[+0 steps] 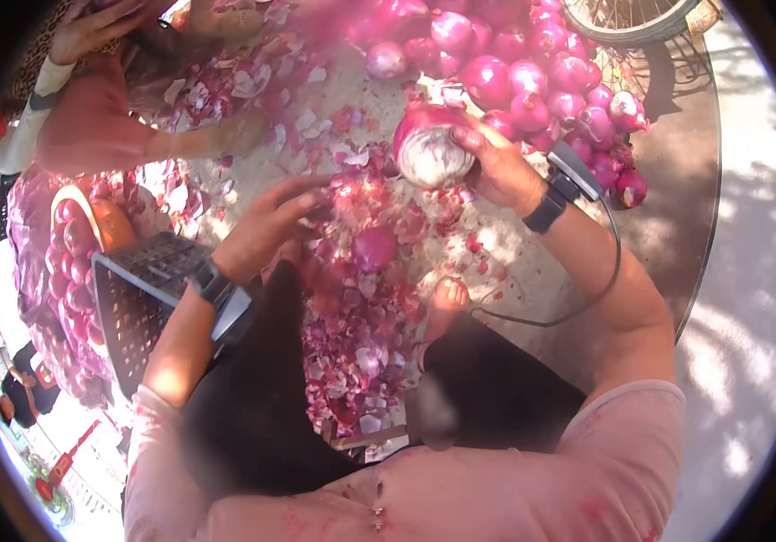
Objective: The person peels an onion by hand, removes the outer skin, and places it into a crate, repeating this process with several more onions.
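Observation:
My right hand (503,172) grips a large red onion (433,149), its whitish, rough side turned toward me. My left hand (266,226) is raised over my left knee with its fingers spread apart and nothing visible in them. Below and between the hands, a heap of papery onion skins (356,334) covers the ground between my legs. One smaller purple onion (374,248) rests on these skins. Just beyond my right hand lies a pile of shiny red onions (532,86).
Beside my left forearm stands a dark perforated crate (135,316). Behind it are bagged onions (72,271) and an orange container (112,224). Another person's hand (90,34) shows at upper left. A spoked wheel (631,36) stands beyond the onion pile. A cable (577,316) hangs from my right wrist.

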{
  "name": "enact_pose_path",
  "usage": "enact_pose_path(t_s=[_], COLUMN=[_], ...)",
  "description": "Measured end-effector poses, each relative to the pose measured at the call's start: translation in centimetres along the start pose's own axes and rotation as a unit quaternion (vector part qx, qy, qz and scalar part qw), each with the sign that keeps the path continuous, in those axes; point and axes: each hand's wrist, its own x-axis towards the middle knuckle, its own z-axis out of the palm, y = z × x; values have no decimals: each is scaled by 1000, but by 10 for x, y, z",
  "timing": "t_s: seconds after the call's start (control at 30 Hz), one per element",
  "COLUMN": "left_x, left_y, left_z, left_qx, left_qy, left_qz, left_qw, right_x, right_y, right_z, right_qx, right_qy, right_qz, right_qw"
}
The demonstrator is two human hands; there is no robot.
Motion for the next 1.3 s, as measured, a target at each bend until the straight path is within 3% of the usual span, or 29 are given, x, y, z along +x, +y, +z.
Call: enact_pose_path(t_s=[0.07, 0.13, 0.23, 0.33, 0.4, 0.43, 0.47, 0.53, 0.63, 0.8, 0.93, 1.17, 1.3], left_x=[2, 0, -4, 4, -3, -3, -3, -3, -7, -7, -2, -1, -1], left_y=[3, -1, -9, -30, -32, -33, -34, -39, -35, -38, -46, -41, -34], left_z=[22, 41, 56, 46, 43, 40, 36, 29, 21, 11, 8, 24, 35], left_qx=[-23, -7, 99, 62, 35, 9, -17, -6, -12, 163, 170, 369, 410], left_qy=[-97, -121, -88, -88, -87, -85, -81, -66, -57, -38, -18, 79, 111], left_qz=[36, 49, 19, 25, 7, -3, -13, -16, -22, 26, 70, 160, 174], left_qw=[994, 991, 991, 994, 996, 996, 996, 998, 998, 985, 983, 912, 888], right_x=[-24, -47, -67, -73, -77, -71, -66, -59, -50, -31, -22, -17, -13], right_y=[12, 30, 56, 69, 67, 69, 70, 71, 68, 81, 83, 84, 84], right_z=[38, 67, 95, 97, 94, 90, 85, 78, 88, 92, 97, 99, 94], right_qx=[26, -20, 40, 57, -54, -142, -139, -308, -278, -281, -241, -264, -370], right_qy=[-19, -30, -4, -10, -21, -39, -38, -62, -18, 76, 82, 138, 178], right_qz=[50, 26, 24, 2, 34, -9, -7, -28, -21, -43, -62, -102, -110], right_qw=[998, 999, 999, 998, 998, 989, 990, 949, 960, 956, 965, 949, 905])
